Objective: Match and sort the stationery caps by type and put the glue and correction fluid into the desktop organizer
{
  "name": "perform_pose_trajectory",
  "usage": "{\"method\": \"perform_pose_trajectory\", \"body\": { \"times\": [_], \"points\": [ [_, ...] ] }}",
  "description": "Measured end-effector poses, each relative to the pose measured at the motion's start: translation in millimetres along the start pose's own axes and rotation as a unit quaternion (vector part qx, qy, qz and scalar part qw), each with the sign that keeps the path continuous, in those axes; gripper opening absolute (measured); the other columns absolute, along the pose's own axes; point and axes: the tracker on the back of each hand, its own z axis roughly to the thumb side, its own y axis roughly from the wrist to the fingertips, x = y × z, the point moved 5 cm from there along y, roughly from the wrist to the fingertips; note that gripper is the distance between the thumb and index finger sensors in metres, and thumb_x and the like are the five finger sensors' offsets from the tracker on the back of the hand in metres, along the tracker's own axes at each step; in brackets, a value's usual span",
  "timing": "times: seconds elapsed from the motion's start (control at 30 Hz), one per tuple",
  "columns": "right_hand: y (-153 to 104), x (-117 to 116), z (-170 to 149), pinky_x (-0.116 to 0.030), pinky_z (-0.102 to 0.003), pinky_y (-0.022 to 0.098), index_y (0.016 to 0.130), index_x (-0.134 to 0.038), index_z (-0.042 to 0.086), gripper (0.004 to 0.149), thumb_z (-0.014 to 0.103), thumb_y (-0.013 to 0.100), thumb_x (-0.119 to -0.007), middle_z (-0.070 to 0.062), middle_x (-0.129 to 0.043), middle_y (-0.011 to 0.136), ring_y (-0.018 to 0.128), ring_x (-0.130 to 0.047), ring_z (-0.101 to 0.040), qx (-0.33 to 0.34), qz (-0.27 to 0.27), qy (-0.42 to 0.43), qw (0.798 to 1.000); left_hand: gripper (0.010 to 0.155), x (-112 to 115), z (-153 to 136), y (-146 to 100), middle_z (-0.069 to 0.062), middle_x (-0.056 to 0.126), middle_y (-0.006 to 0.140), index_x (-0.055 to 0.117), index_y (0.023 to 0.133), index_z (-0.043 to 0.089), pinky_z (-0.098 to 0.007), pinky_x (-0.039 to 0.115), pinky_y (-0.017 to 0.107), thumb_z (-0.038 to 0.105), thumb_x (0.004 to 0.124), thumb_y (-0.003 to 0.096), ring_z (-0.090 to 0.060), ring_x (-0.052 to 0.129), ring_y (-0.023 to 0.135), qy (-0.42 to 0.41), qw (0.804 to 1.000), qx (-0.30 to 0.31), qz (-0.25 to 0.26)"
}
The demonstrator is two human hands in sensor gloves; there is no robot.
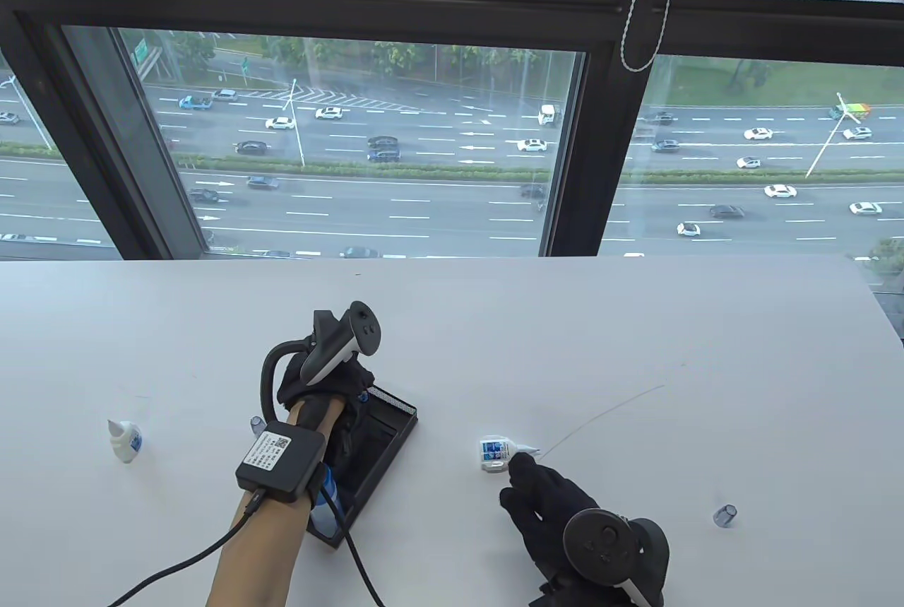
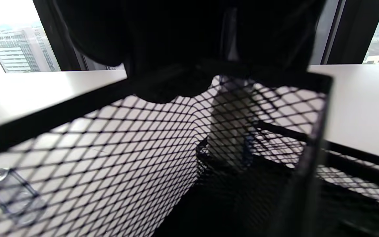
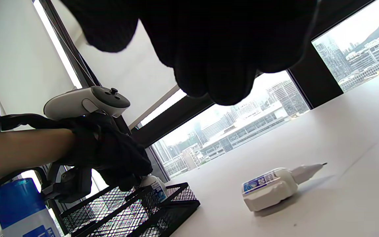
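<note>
My left hand [image 1: 332, 388] reaches down into the far end of the black mesh organizer [image 1: 395, 434] and grips a white correction fluid bottle [image 3: 155, 188] standing inside it. In the left wrist view that bottle [image 2: 232, 121] shows through the mesh under my dark fingers. A blue glue stick [image 1: 326, 502] stands at the organizer's near end. A second correction fluid bottle [image 1: 494, 453] lies uncapped on its side, nozzle pointing right. My right hand [image 1: 537, 494] is just below it, fingers stretched toward it and holding nothing. A third bottle [image 1: 125, 439] lies at the far left.
A clear cap [image 1: 725, 515] stands on the white table to the right of my right hand. Another clear cap [image 1: 256, 423] sits just left of the organizer, also seen through the mesh [image 2: 8, 194]. The table ends at the window behind.
</note>
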Motion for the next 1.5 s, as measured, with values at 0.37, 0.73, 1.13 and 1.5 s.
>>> {"method": "perform_pose_trajectory", "body": {
  "times": [0.37, 0.73, 1.13, 1.5],
  "points": [
    [0.8, -0.1, -1.1, -0.076, -0.049, 0.059, 0.097, -0.075, 0.017, 0.054, 0.044, 0.051, -0.073, -0.009, -0.091, 0.085, 0.069, -0.096, -0.028, -0.003, 0.001, 0.000, 1.000, 0.059, -4.7, 10.0, -0.2, 0.001, 0.092, 0.096, 0.077, 0.098, 0.030, -0.051, 0.077, 0.066, 0.056, 0.086, 0.0459, -0.022, 0.102, 0.081, 0.020, 1.000, 0.012, 0.006],
    [3.6, -4.7, -7.6, -0.076, -0.050, 0.059, 0.097, -0.075, 0.017, 0.054, 0.044, 0.051, -0.073, -0.009, -0.090, 0.086, 0.069, -0.096, -0.028, -0.015, 0.015, -0.004, 1.000, 0.065, -98.9, -8.7, -80.5, -0.005, 0.083, 0.108, 0.068, 0.108, 0.028, -0.055, 0.071, 0.070, 0.063, 0.071, 0.0535, -0.031, 0.093, 0.093, -0.152, 0.976, 0.112, 0.112],
    [5.0, -2.7, -14.0, -0.074, -0.051, 0.061, 0.099, -0.074, 0.017, 0.055, 0.044, 0.051, -0.073, -0.009, -0.089, 0.088, 0.072, -0.095, -0.029, -0.024, 0.022, 0.003, 0.999, 0.064, -112.7, -9.0, -232.3, -0.004, 0.084, 0.107, 0.066, 0.109, 0.028, -0.054, 0.074, 0.069, 0.063, 0.069, 0.0552, -0.028, 0.095, 0.091, -0.179, 0.905, 0.256, 0.289],
    [5.4, -4.4, -20.8, -0.071, -0.053, 0.064, 0.102, -0.070, 0.017, 0.058, 0.045, 0.051, -0.073, -0.010, -0.085, 0.093, 0.078, -0.090, -0.032, -0.034, 0.027, 0.005, 0.999, 0.064, 1.5, 18.4, -223.9, -0.004, 0.084, 0.106, 0.067, 0.108, 0.028, -0.054, 0.075, 0.068, 0.063, 0.070, 0.0544, -0.028, 0.096, 0.091, -0.179, 0.912, 0.260, 0.263]
  ]
}}
